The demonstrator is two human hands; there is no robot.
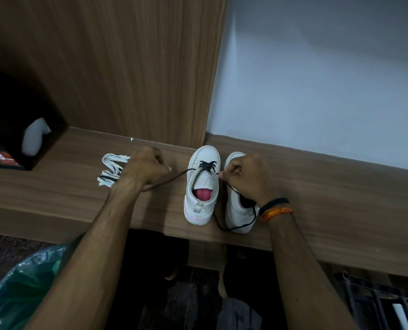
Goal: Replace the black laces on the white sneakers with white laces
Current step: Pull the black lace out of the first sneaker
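Two white sneakers stand side by side on a wooden shelf (317, 186). The left sneaker (201, 186) has a black lace (206, 166) threaded only through its front eyelets. My left hand (145, 170) pinches one free end of that lace, pulled out to the left. My right hand (245, 177) pinches the other end at the shoe's right side and covers much of the right sneaker (239, 210). A loose stretch of black lace trails over the right sneaker toward the shelf's front edge. White laces (111, 170) lie bundled on the shelf, partly behind my left hand.
A wooden panel (126, 67) rises behind the shelf, with a pale wall (317, 79) to its right. A dark cubby at left holds a white object (35, 136) and a dark box (2, 158). A bin lined with a green bag (24, 289) stands below left.
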